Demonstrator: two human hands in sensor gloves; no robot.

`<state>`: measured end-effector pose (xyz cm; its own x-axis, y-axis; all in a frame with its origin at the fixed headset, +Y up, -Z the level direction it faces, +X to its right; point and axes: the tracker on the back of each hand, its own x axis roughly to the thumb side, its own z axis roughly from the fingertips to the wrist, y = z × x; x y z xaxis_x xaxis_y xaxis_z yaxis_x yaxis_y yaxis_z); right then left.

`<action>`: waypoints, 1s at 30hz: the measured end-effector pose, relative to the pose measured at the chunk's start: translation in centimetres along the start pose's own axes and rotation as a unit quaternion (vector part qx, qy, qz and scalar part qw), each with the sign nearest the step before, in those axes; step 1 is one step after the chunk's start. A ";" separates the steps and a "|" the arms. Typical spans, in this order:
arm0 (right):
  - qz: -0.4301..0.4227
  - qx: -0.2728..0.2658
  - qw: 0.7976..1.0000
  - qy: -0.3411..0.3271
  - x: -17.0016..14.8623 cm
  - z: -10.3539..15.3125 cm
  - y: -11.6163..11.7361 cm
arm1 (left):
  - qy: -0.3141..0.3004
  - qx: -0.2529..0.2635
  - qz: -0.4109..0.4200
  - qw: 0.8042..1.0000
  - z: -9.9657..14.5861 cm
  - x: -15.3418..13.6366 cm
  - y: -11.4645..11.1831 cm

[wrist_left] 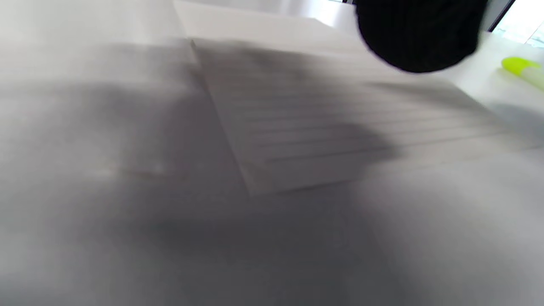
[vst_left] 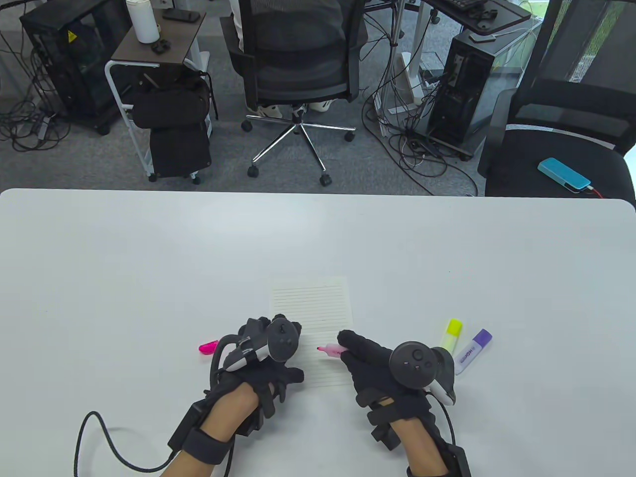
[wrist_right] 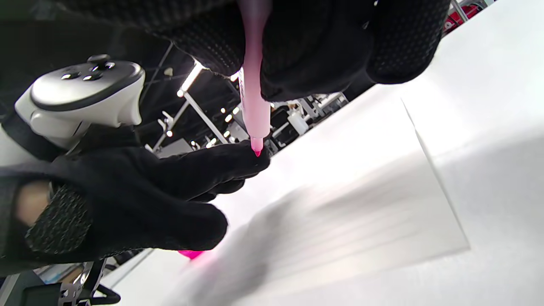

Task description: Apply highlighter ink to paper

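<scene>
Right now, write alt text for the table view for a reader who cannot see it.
A gloved right hand holds an uncapped pink highlighter with its tip over a lined sheet of paper on a white table, while the gloved left hand rests at the sheet's left edge. A pink cap lies left of that hand; yellow and purple highlighters lie to the right.

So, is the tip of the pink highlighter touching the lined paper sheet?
Apart. The right wrist view shows the pink highlighter tip in the air, above the lined paper sheet.

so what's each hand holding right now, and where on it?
Right hand grips the uncapped pink highlighter by its barrel, tip exposed above the paper. Left hand appears to hold nothing.
</scene>
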<state>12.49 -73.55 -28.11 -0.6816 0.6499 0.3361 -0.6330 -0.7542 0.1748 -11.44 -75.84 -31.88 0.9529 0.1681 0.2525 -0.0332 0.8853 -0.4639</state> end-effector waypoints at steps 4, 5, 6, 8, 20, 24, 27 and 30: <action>0.013 0.021 1.000 0.010 -0.1 -0.5 1.0 | 0.011 -0.051 -0.033 0.998 -1.3 -0.6 -1.8; 0.016 0.028 0.999 0.010 0.0 -0.6 1.3 | 0.002 -0.047 -0.019 0.999 -1.2 -0.7 -1.7; 0.023 0.032 0.999 0.007 0.1 -0.7 1.4 | 0.006 -0.033 -0.007 0.999 -1.2 -0.8 -1.7; 0.039 0.044 0.998 0.003 0.2 -0.9 1.7 | 0.004 -0.052 -0.009 0.999 -1.4 -0.9 -1.8; 0.089 0.059 0.994 -0.008 1.2 -1.3 3.0 | 0.004 -0.065 0.010 0.998 -1.4 -1.3 -1.9; 0.089 0.072 0.993 -0.004 1.2 -1.5 3.3 | 0.006 -0.069 0.008 0.998 -1.3 -1.3 -1.8; 0.093 0.069 0.993 -0.005 1.3 -1.5 3.3 | 0.007 -0.070 0.008 0.998 -1.3 -1.3 -1.8; 0.105 0.069 0.992 -0.004 1.3 -1.6 3.5 | 0.008 -0.071 0.008 0.997 -1.3 -1.2 -1.8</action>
<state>8.76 -75.18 -28.52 -0.7901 0.4764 0.3857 -0.4202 -0.8791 0.2251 -12.18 -78.16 -32.49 0.9571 0.1743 0.2316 -0.0064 0.8115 -0.5843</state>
